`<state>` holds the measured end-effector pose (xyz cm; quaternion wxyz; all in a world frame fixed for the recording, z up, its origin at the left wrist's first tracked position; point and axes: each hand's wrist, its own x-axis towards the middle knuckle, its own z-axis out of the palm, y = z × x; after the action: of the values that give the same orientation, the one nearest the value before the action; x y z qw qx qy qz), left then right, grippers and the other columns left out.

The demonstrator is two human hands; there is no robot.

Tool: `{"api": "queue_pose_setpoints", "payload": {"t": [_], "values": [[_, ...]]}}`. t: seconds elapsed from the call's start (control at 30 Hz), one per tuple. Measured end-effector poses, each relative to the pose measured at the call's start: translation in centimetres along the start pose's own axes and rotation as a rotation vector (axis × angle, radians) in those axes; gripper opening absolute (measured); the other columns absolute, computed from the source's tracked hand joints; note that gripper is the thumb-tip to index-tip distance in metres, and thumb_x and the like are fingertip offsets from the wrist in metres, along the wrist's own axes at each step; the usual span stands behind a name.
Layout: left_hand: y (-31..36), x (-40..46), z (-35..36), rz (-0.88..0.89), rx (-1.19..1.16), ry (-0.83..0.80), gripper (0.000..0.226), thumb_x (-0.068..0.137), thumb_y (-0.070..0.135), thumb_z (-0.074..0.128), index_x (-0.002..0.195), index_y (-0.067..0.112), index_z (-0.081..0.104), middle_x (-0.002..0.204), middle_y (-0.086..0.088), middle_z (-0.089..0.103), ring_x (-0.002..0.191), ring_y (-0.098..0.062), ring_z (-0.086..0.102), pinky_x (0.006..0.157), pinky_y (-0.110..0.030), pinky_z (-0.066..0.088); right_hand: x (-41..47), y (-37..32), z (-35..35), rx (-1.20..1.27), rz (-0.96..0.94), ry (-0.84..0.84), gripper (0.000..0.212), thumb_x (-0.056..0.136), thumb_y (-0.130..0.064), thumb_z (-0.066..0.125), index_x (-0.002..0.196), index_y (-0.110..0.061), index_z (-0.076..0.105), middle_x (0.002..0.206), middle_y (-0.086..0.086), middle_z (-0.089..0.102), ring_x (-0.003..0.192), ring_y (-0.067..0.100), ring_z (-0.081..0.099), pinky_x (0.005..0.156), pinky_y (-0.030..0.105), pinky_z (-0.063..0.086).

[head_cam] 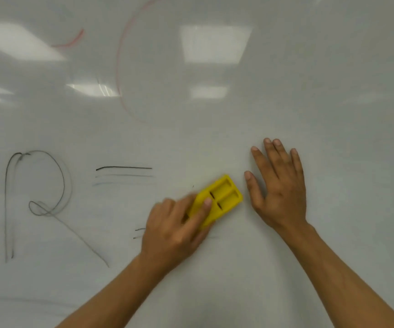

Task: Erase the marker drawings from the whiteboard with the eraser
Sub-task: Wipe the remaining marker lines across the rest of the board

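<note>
The whiteboard (pixel 309 102) fills the whole frame, ceiling lights glaring off its upper left. Across the left side the black letter R (pixel 37 197) and the horizontal lines (pixel 124 172) wait untouched; faint red arcs (pixel 120 67) curve up top. The right hand (pixel 278 188) lies spread flat, lower centre-right. The left hand (pixel 174 228) grips the yellow eraser (pixel 222 197), fingers curled over it, just beside.

Risk, as I judge it: that braced palm could smear ink, and light pressure would leave ghost streaks. Blur hides the eraser's pad, and short marks (pixel 139 233) vanish under the left hand.
</note>
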<state>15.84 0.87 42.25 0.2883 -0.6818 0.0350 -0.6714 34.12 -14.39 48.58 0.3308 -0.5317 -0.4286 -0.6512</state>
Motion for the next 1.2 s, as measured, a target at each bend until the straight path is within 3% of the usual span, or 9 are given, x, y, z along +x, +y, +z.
{"api": "queue_pose_setpoints", "payload": {"t": [0.2, 0.33, 0.43, 0.53, 0.67, 0.83, 0.97, 1.1, 1.2], "values": [[5.9, -10.3, -1.3, 0.201, -0.067, -0.313, 0.077, 0.064, 0.029, 0.088, 0.133, 0.019, 0.054, 0.128, -0.016, 0.056, 0.086, -0.03, 0.061, 0.063, -0.033, 0.044, -4.2, -0.5, -0.5, -0.047, -0.05, -0.071, 0.054, 0.101, -0.04, 0.046, 0.145, -0.009, 0.05, 0.154, 0.016, 0.039, 0.146, 0.031, 0.031, 0.12, 0.056, 0.02], [4.1, -8.3, -1.9, 0.243, -0.043, -0.234, 0.057, 0.082, 0.024, 0.074, 0.135, 0.017, 0.053, 0.127, -0.017, 0.055, 0.085, -0.03, 0.06, 0.064, -0.035, 0.043, -5.7, 0.0, -1.0, -0.052, -0.053, -0.077, 0.054, 0.102, -0.04, 0.045, 0.148, -0.011, 0.044, 0.158, 0.017, 0.033, 0.149, 0.032, 0.025, 0.121, 0.057, 0.015], [-0.2, -3.2, -2.0, 0.043, 0.076, -0.087, 0.046, 0.089, 0.027, 0.07, 0.131, 0.017, 0.054, 0.12, -0.022, 0.063, 0.075, -0.033, 0.06, 0.061, -0.037, 0.045, -6.4, 0.9, -1.6, -0.055, -0.012, -0.05, 0.054, 0.103, -0.039, 0.044, 0.15, -0.012, 0.041, 0.159, 0.017, 0.031, 0.15, 0.031, 0.023, 0.121, 0.058, 0.015], [-3.4, 1.7, -1.8, -0.225, 0.177, 0.007, 0.045, 0.09, 0.034, 0.071, 0.129, 0.018, 0.057, 0.114, -0.02, 0.066, 0.078, -0.036, 0.061, 0.064, -0.04, 0.048, -6.9, 1.4, -1.9, -0.061, 0.014, -0.082, 0.056, 0.103, -0.041, 0.044, 0.15, -0.01, 0.041, 0.158, 0.018, 0.031, 0.149, 0.032, 0.023, 0.121, 0.058, 0.014], [-1.4, 1.7, -0.9, -0.439, 0.14, 0.067, 0.045, 0.088, 0.033, 0.072, 0.128, 0.015, 0.06, 0.113, -0.019, 0.065, 0.083, -0.037, 0.06, 0.07, -0.04, 0.048, -7.4, 1.0, -1.7, -0.084, 0.014, -0.1, 0.058, 0.102, -0.042, 0.046, 0.149, -0.009, 0.041, 0.158, 0.019, 0.033, 0.148, 0.033, 0.026, 0.121, 0.058, 0.012], [6.0, -8.3, -1.1, -0.132, -0.006, -0.112, 0.046, 0.086, 0.032, 0.071, 0.128, 0.021, 0.056, 0.125, -0.014, 0.056, 0.07, -0.031, 0.059, 0.063, -0.036, 0.042, -8.1, -0.4, -1.3, -0.056, -0.033, -0.118, 0.057, 0.102, -0.041, 0.046, 0.15, -0.011, 0.042, 0.157, 0.017, 0.034, 0.148, 0.032, 0.027, 0.122, 0.057, 0.012], [10.4, -15.4, -2.0, 0.02, -0.086, -0.369, 0.07, 0.068, 0.027, 0.088, 0.13, 0.026, 0.056, 0.132, -0.008, 0.054, 0.093, -0.029, 0.061, 0.067, -0.033, 0.04, -8.7, -0.5, -1.5, -0.068, -0.058, -0.147, 0.054, 0.103, -0.039, 0.043, 0.15, -0.011, 0.042, 0.157, 0.017, 0.034, 0.148, 0.032, 0.028, 0.122, 0.056, 0.011], [8.8, -13.6, -2.3, 0.116, -0.069, -0.359, 0.071, 0.066, 0.021, 0.086, 0.13, 0.027, 0.056, 0.132, -0.007, 0.056, 0.099, -0.028, 0.059, 0.071, -0.034, 0.04, -9.0, 0.7, -2.0, -0.08, -0.043, -0.121, 0.054, 0.103, -0.039, 0.044, 0.149, -0.011, 0.042, 0.156, 0.019, 0.034, 0.147, 0.034, 0.028, 0.12, 0.058, 0.013], [5.4, -8.6, -2.4, -0.01, -0.014, -0.224, 0.064, 0.071, 0.019, 0.081, 0.129, 0.026, 0.056, 0.126, -0.012, 0.062, 0.092, -0.032, 0.063, 0.07, -0.036, 0.042, -9.0, 3.0, -2.4, -0.14, 0.025, -0.079, 0.056, 0.104, -0.039, 0.045, 0.151, -0.009, 0.039, 0.157, 0.02, 0.032, 0.148, 0.035, 0.026, 0.119, 0.061, 0.015]]}}
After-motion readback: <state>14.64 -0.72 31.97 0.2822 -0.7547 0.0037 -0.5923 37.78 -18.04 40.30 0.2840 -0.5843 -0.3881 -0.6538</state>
